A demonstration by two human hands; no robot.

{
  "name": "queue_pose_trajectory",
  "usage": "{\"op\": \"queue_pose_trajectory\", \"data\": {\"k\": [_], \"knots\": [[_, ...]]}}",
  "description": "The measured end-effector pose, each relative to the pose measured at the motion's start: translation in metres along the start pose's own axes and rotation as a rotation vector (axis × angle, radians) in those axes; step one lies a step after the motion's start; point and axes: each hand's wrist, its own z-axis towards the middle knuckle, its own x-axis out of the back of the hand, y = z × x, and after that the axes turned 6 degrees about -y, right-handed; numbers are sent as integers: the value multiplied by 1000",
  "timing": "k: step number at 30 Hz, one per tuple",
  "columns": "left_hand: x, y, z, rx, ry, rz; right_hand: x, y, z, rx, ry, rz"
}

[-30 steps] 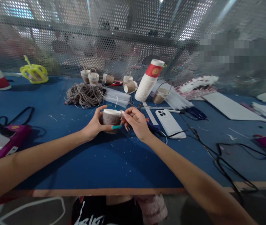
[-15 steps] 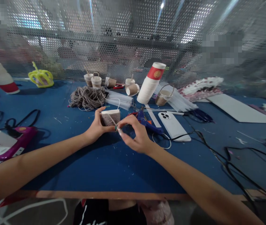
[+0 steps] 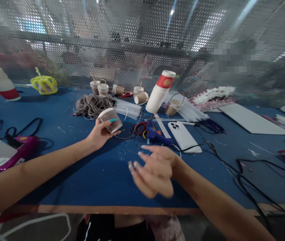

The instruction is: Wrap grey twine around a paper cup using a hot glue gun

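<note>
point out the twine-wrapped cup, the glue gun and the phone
twine-wrapped cup (image 3: pixel 110 120), head view, on its wrapped side
glue gun (image 3: pixel 153 133), head view, on its blue body
phone (image 3: pixel 184 137), head view, on its white back

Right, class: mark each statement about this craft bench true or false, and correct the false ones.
1. The left hand holds a twine-wrapped cup. True.
2. The right hand grips the glue gun. False: it is empty, apart from the gun.
3. A white phone lies camera-side up. True.
4. The cup stack lies flat. False: it stands, leaning.
5. The twine bundle lies on the blue table. True.
</note>
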Motion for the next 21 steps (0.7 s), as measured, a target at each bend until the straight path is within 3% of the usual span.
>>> {"op": "queue_pose_trajectory", "data": {"k": [2, 4, 5, 7, 8, 9, 13, 17, 21], "knots": [[0, -1, 0, 0, -10, 13, 9, 17, -3, -159, -32, -26], [-1, -3, 0, -7, -31, 73, 19, 38, -9, -664, -181, -7], [-1, -5, -1, -17, -41, 110, 24, 47, -13, -872, -308, 63], [-3, -8, -2, -49, -59, 182, 32, 61, -26, -1122, -662, 230], [-3, -9, -2, -71, -68, 213, 34, 65, -33, -1148, -816, 297], [-3, -10, -3, -87, -83, 240, 35, 67, -40, -1150, -861, 300], [1, -11, -1, -61, -152, 297, 31, 63, -49, -1089, -825, 280], [7, -12, 3, -64, -202, 295, 25, 56, -36, -1092, -841, 149], [9, -13, 4, -65, -230, 284, 25, 52, -26, -1131, -751, 49]]}}
